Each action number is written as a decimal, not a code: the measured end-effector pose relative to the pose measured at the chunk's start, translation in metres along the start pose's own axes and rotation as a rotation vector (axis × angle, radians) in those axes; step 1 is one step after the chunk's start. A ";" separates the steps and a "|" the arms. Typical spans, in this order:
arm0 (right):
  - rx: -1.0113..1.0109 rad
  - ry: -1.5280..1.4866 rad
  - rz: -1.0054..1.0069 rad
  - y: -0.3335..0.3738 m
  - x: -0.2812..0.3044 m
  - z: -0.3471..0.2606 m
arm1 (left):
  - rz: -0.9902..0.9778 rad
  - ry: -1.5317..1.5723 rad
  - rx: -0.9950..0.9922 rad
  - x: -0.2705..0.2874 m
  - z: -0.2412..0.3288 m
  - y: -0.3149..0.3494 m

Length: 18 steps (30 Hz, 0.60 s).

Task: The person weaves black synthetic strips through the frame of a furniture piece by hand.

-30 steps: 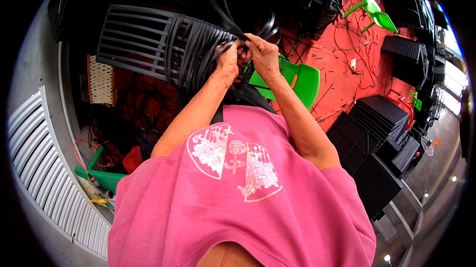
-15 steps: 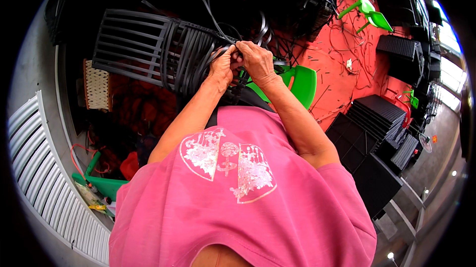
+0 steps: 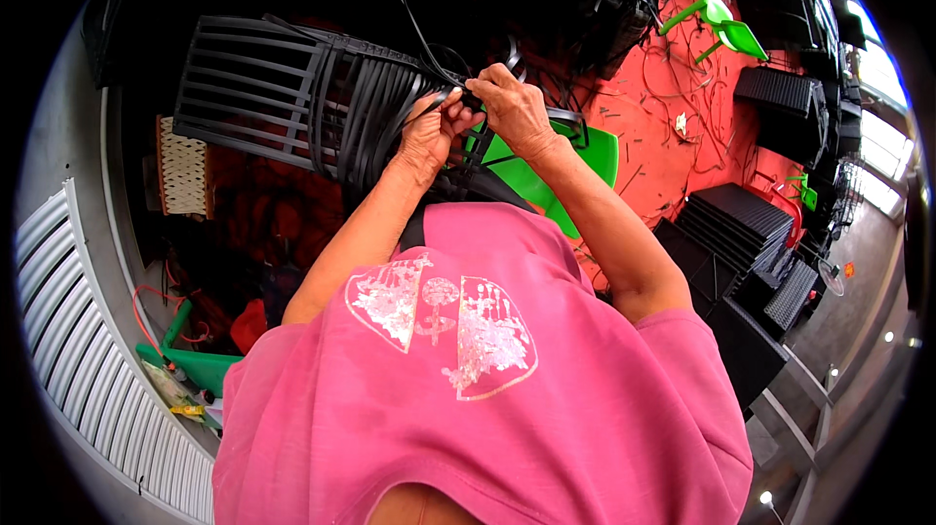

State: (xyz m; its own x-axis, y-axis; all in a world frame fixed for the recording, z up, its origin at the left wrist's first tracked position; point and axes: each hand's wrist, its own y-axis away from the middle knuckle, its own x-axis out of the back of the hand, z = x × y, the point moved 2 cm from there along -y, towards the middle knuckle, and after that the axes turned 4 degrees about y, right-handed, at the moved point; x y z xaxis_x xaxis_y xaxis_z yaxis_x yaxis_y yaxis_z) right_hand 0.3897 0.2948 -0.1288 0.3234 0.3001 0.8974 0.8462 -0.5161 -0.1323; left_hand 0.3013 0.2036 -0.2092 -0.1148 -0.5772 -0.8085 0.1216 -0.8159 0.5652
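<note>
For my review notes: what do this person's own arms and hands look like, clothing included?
The left hand and right hand are ungloved, and no watch or bracelet shows at either wrist. Both forearms are bare. Short, loose pink sleeves, without visible markings, belong to a pink shirt with a whitish chest print.

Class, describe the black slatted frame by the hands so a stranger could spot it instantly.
From the big pink shirt, go up to the left hand. The black slatted frame extends leftward from there. Unlike the white woven panel below its far end, it has parallel black slats, with dark strands bunched near the hand.
</note>
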 end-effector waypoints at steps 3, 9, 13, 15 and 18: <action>0.047 0.003 -0.052 0.000 -0.001 -0.001 | -0.006 0.160 0.013 0.007 -0.004 -0.003; 0.050 -0.066 -0.258 -0.006 0.005 0.009 | 0.289 0.043 0.049 -0.008 -0.008 -0.002; 0.085 -0.069 -0.389 -0.024 0.005 0.014 | 0.432 -0.082 -0.018 -0.015 -0.010 0.001; 0.111 -0.004 -0.477 -0.029 0.003 0.012 | 0.403 -0.098 -0.039 -0.015 -0.011 0.003; 0.010 -0.194 -0.265 -0.018 -0.004 0.016 | 0.432 -0.114 -0.003 -0.009 -0.011 0.002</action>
State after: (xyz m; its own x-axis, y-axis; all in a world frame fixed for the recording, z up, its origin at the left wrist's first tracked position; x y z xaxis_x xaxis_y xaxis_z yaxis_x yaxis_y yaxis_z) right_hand 0.3798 0.3154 -0.1364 0.1649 0.5709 0.8043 0.9156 -0.3918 0.0905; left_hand 0.3138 0.2076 -0.2029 -0.1607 -0.8654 -0.4745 0.1853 -0.4987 0.8468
